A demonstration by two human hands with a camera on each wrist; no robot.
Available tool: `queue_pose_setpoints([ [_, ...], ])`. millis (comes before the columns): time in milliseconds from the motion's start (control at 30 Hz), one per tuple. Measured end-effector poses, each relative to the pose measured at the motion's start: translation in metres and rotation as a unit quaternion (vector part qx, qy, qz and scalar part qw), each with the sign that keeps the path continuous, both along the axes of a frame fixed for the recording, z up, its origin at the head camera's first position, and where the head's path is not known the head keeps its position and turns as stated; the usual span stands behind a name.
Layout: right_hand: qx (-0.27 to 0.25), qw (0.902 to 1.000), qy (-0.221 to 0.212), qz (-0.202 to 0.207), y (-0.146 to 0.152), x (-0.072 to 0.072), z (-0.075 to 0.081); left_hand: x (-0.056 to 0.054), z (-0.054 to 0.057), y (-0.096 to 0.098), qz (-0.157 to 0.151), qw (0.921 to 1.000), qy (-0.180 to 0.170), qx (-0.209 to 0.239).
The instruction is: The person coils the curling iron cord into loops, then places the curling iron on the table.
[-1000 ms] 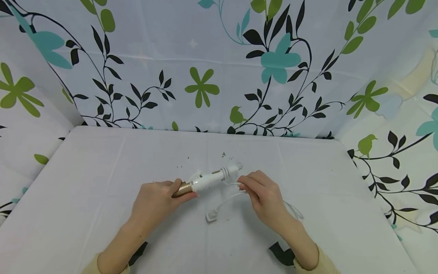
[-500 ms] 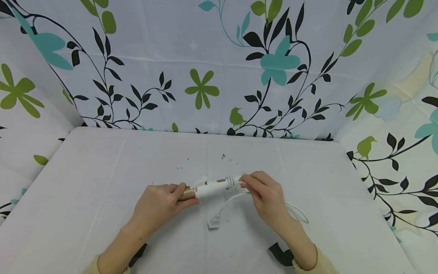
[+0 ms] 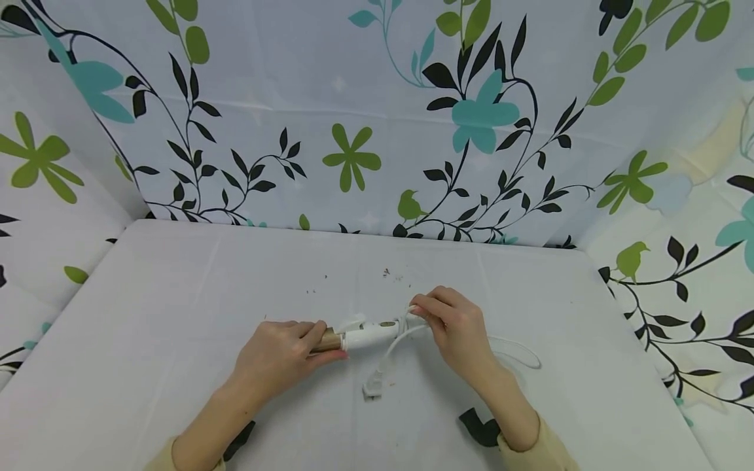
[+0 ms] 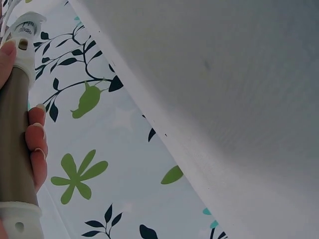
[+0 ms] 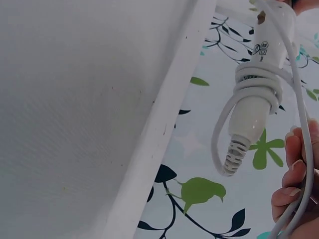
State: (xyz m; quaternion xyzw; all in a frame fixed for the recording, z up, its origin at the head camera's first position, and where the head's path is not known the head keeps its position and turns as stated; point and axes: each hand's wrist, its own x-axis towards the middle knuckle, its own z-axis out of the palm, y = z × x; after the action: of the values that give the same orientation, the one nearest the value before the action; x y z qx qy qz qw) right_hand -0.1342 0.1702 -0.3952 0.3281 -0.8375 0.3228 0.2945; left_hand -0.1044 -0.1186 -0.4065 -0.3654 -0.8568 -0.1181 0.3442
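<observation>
A curling iron with a white handle and a gold-brown barrel is held over the table, nearly level in the head view. My left hand grips it round the barrel, with fingers curled along its side in the left wrist view. At the handle's far end, my right hand pinches the white power cord. Several turns of cord circle the handle near its ribbed strain relief. The plug dangles below the handle, on a length of cord running down from the right hand.
A white cloth covers the table, with small dark specks beyond the hands. A loop of cord trails right of the right hand. Black straps lie by the wrists. Leaf-patterned curtains enclose the back and sides.
My right hand has brought the cord from behind the handle's end up and over its near side. The iron has turned closer to level, and the plug has swung slightly right and nearer.
</observation>
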Motion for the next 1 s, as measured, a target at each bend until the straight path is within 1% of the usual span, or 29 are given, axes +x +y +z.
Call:
queue_pose_setpoints([
  [133,-0.007,0.9999,-0.015,0.0,-0.001,-0.004,0.0,0.001,0.0,0.002,-0.003,0.9999,0.009,0.006],
  [367,-0.008,0.9995,0.002,-0.032,0.003,-0.01,-0.001,0.002,0.003,0.003,-0.009,0.9992,0.029,0.024],
  [467,-0.009,0.9993,-0.006,-0.035,0.006,-0.013,-0.003,0.002,0.006,0.001,-0.011,0.9988,0.031,0.035],
  [633,-0.026,0.9985,-0.04,-0.026,0.01,-0.015,-0.004,0.0,0.009,-0.003,-0.016,0.9986,0.025,0.044],
  [833,-0.035,0.9943,-0.099,-0.018,0.014,-0.015,-0.004,-0.001,0.01,-0.006,-0.023,0.9984,0.013,0.051],
  [1000,-0.037,0.9882,-0.148,0.014,0.019,-0.017,-0.004,-0.002,0.012,-0.009,-0.041,0.9975,0.013,0.057],
])
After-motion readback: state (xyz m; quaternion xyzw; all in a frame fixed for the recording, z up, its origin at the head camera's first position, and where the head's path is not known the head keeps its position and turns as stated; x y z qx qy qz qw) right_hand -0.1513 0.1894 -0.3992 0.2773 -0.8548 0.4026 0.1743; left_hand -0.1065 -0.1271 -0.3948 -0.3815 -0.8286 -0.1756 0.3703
